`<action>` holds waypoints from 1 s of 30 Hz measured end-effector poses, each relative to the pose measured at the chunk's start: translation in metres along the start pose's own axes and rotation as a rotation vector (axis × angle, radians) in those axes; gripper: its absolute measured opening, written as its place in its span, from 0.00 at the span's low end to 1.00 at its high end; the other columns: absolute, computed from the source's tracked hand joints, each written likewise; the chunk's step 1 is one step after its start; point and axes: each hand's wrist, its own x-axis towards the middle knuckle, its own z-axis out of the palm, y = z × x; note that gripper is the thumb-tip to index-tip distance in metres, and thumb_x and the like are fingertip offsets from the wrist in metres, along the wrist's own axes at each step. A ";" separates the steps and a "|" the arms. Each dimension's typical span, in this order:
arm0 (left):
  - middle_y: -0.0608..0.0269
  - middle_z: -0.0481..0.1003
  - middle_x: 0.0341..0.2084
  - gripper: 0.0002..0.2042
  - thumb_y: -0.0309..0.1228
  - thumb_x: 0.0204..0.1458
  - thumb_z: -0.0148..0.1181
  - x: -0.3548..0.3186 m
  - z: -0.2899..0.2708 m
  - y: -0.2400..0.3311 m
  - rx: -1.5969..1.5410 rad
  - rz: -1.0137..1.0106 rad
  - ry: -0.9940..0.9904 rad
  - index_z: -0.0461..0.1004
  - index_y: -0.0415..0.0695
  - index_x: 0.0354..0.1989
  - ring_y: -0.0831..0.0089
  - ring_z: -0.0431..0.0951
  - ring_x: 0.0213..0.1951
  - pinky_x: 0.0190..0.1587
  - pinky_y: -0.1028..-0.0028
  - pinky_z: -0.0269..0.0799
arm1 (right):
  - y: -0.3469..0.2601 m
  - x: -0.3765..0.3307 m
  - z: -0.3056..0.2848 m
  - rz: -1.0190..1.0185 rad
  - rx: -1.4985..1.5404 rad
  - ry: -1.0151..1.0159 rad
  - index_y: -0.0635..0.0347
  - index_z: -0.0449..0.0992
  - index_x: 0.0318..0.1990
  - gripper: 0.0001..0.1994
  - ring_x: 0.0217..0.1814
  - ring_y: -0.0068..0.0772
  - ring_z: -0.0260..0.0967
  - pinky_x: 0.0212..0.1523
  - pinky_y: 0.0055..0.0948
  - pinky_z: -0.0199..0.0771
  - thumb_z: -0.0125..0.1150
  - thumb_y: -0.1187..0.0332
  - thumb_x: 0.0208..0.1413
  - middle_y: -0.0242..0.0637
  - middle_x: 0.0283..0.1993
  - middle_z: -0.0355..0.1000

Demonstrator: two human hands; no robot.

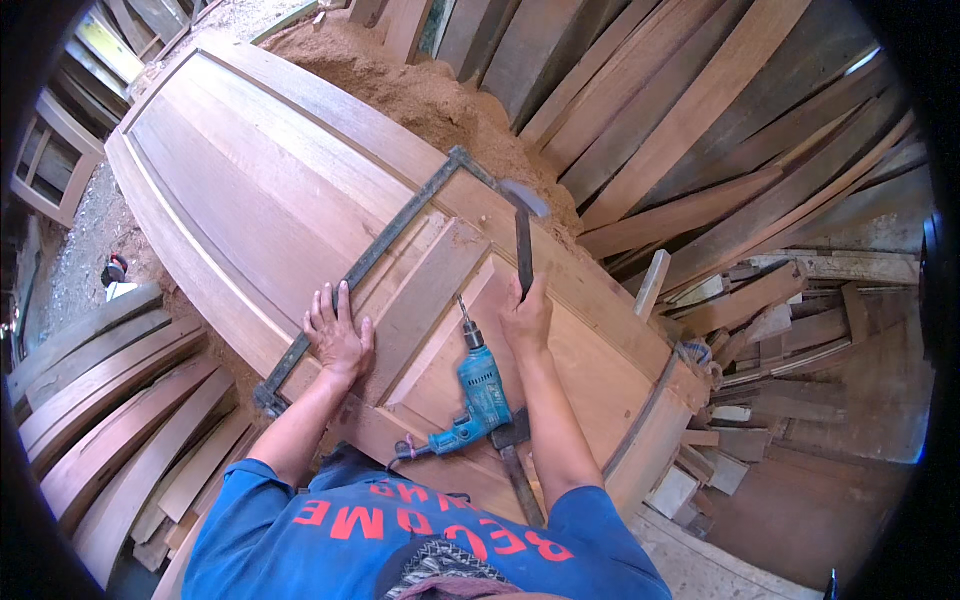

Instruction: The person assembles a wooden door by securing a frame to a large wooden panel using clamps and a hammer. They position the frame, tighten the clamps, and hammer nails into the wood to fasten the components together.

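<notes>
A long wooden door panel (270, 150) lies in front of me, its raised frame and inset boards facing up. Across it runs a dark metal bar clamp (395, 235). My left hand (340, 340) rests with spread fingers on the clamp's bar and the wood beside it. My right hand (527, 318) is closed round a dark, narrow-handled tool (524, 250); its far end is blurred beside the clamp's far end, so its kind is unclear. Between my arms lies a teal power drill (484, 390) with a bit in its chuck. A hammer (520, 485) lies partly beneath the drill.
Sawdust (400, 95) is heaped along the door's far side. Long planks (690, 110) lean at the upper right. Wood offcuts (770, 330) are piled at the right. Curved boards (130, 420) are stacked at the left. Another dark bar (640, 420) crosses the door's right end.
</notes>
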 end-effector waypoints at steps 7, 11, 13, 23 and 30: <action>0.51 0.54 0.70 0.39 0.47 0.50 0.57 0.006 0.003 0.001 -0.022 -0.006 0.058 0.55 0.50 0.72 0.52 0.50 0.71 0.69 0.46 0.41 | 0.024 -0.006 -0.025 0.092 -0.351 -0.191 0.61 0.69 0.46 0.17 0.39 0.64 0.75 0.40 0.59 0.73 0.51 0.54 0.65 0.56 0.34 0.77; 0.50 0.54 0.70 0.39 0.47 0.51 0.57 -0.003 0.010 0.002 -0.021 0.011 0.040 0.55 0.50 0.73 0.51 0.51 0.70 0.68 0.46 0.42 | 0.067 -0.048 -0.044 0.117 -0.350 -0.047 0.60 0.70 0.53 0.19 0.50 0.60 0.72 0.47 0.53 0.72 0.56 0.56 0.63 0.56 0.48 0.73; 0.49 0.53 0.70 0.39 0.46 0.51 0.56 -0.005 0.008 0.004 -0.015 0.016 0.033 0.55 0.50 0.73 0.51 0.51 0.71 0.68 0.45 0.42 | 0.088 -0.076 -0.057 0.061 -0.316 0.062 0.62 0.69 0.56 0.20 0.54 0.59 0.70 0.51 0.51 0.71 0.57 0.57 0.62 0.56 0.53 0.70; 0.45 0.51 0.70 0.36 0.37 0.56 0.59 -0.055 -0.033 -0.018 -0.114 0.102 0.109 0.52 0.46 0.72 0.45 0.47 0.72 0.71 0.45 0.43 | 0.189 -0.348 -0.246 0.496 -0.064 0.541 0.68 0.66 0.61 0.22 0.49 0.42 0.71 0.52 0.38 0.71 0.56 0.64 0.64 0.50 0.49 0.71; 0.41 0.67 0.58 0.25 0.21 0.51 0.57 -0.225 -0.115 0.056 -0.366 0.527 -0.022 0.66 0.39 0.60 0.42 0.64 0.61 0.65 0.54 0.59 | 0.273 -0.645 -0.311 1.067 -0.059 0.215 0.70 0.70 0.55 0.22 0.47 0.44 0.73 0.50 0.39 0.73 0.61 0.59 0.63 0.50 0.45 0.73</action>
